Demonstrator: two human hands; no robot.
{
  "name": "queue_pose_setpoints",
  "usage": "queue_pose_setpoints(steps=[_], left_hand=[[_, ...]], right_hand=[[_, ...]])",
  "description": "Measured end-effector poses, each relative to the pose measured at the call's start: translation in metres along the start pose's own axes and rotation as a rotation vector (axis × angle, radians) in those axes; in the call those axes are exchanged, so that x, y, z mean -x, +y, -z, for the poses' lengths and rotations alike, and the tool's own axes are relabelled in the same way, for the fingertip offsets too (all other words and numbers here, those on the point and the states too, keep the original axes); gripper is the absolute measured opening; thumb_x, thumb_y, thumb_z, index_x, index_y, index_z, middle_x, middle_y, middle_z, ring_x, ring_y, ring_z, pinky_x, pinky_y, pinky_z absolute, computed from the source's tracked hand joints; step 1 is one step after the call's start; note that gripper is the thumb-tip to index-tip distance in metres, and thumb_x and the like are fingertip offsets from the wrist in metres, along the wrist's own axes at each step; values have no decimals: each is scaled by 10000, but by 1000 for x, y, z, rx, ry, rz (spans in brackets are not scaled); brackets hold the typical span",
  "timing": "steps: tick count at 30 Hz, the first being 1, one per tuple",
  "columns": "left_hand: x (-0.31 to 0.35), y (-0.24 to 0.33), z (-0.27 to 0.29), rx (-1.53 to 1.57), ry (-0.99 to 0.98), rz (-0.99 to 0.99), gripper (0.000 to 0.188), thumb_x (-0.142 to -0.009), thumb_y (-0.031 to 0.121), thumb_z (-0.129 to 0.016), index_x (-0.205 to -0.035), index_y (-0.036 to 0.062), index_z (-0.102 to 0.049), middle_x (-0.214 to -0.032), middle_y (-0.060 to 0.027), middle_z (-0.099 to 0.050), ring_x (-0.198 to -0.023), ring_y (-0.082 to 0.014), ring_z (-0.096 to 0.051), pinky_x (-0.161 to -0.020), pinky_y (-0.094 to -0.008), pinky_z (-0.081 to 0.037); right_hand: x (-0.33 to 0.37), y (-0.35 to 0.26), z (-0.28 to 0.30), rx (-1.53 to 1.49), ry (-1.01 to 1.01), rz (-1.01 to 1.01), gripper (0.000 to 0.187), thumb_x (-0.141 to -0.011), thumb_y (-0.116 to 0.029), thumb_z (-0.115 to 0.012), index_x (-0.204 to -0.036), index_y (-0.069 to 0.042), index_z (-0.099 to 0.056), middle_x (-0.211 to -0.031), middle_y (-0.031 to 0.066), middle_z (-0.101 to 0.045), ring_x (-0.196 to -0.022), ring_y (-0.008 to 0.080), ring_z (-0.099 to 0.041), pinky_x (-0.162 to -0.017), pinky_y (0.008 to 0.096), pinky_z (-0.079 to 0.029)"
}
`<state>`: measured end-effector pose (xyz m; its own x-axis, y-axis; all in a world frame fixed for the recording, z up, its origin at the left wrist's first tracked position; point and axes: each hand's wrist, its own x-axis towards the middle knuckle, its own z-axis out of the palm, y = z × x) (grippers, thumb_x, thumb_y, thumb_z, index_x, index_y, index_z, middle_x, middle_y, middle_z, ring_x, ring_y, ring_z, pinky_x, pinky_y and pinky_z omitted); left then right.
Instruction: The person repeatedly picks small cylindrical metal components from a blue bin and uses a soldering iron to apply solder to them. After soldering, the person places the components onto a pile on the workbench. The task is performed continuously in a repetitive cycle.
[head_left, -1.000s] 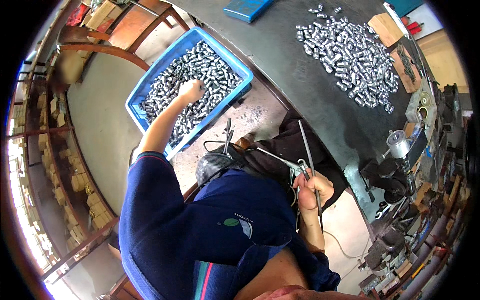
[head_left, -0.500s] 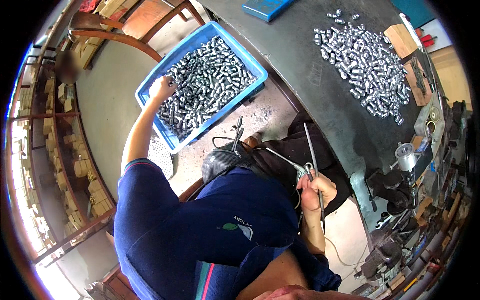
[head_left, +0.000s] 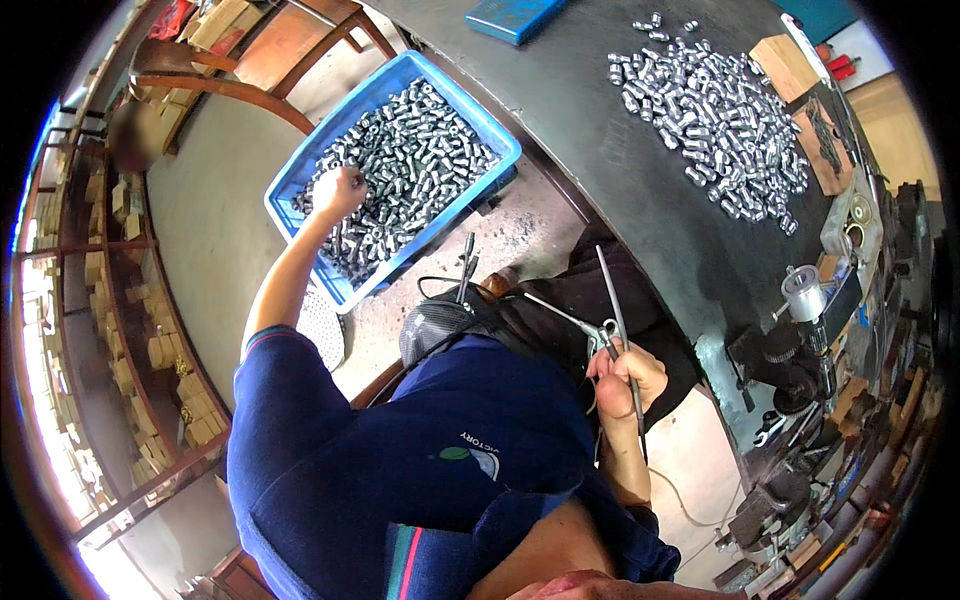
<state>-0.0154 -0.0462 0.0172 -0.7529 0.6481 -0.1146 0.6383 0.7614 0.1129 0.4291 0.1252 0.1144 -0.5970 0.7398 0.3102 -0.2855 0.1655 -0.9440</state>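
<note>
My left hand (head_left: 340, 192) is closed over the near-left part of a blue plastic bin (head_left: 280, 203). A small dark end, apparently of a metal fitting, shows at its fingers. Around it lies a heap of small silver and dark metal fittings (head_left: 425, 135). On the right, above my lap, my right hand (head_left: 630, 380) is closed around a long thin grey metal rod (head_left: 611, 287), file-like and tapered. A second tool with a slim nozzle (head_left: 555, 310) and shiny metal body, like an air blow gun, sticks out by the same fingers; its grip is hidden.
A dark worktable (head_left: 560, 105) on the right bears a pile of silver fittings (head_left: 715, 130), a blue flat box (head_left: 512, 15) and a wooden block (head_left: 783, 66). Tools and a vise-like fixture (head_left: 806, 293) crowd its right side. A wooden chair (head_left: 215, 85) stands behind the bin; shelves line the left.
My left hand has moved right and slightly down, farther over the fittings in the bin, and its fingers are curled in more. My right hand keeps its hold nearly unmoved. The view has shifted slightly.
</note>
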Motion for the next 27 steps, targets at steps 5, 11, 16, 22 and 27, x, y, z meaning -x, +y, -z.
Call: queue_pose_setpoints(steps=[5,11,16,22,27], left_hand=[[-4,77,38,1200,-269,146,245,-787,151,-653,-945,-18,-576,-711,-106,-624,-566,-158,-623,-542,-264,-542],[32,203,71,1476,-620,-261,157,-808,80,-595,-900,25,-481,-754,-114,-603,-659,-220,-644,-636,-307,-528],[88,273,55,1819,-1212,-186,252,-832,50,-589,-1060,-30,-517,-835,-139,-626,-654,-268,-664,-676,-342,-553],[104,283,29,1761,-1322,-28,306,-908,203,-514,-1006,-83,-563,-702,-176,-629,-626,-287,-656,-627,-329,-546],[102,282,21,1689,-1308,-65,399,-937,316,-465,-983,-71,-548,-681,-184,-616,-593,-258,-632,-574,-346,-538]], right_hand=[[0,-2,0,88,51,-51,560,-802,-367,-651,-525,-58,-275,-469,33,-369,-399,126,-404,-396,234,-335],[1,10,8,161,-47,8,372,-734,-92,-582,-538,-55,-268,-484,53,-399,-412,148,-475,-394,256,-352],[-6,10,12,184,-57,-17,389,-713,-108,-605,-551,-53,-256,-485,40,-347,-396,117,-357,-387,258,-270],[5,19,17,133,132,-110,304,-613,66,-523,-546,-48,-249,-482,33,-274,-422,119,-264,-408,266,-231],[-1,20,19,202,132,-110,305,-630,38,-522,-551,-46,-240,-485,19,-264,-445,107,-238,-419,263,-217]])
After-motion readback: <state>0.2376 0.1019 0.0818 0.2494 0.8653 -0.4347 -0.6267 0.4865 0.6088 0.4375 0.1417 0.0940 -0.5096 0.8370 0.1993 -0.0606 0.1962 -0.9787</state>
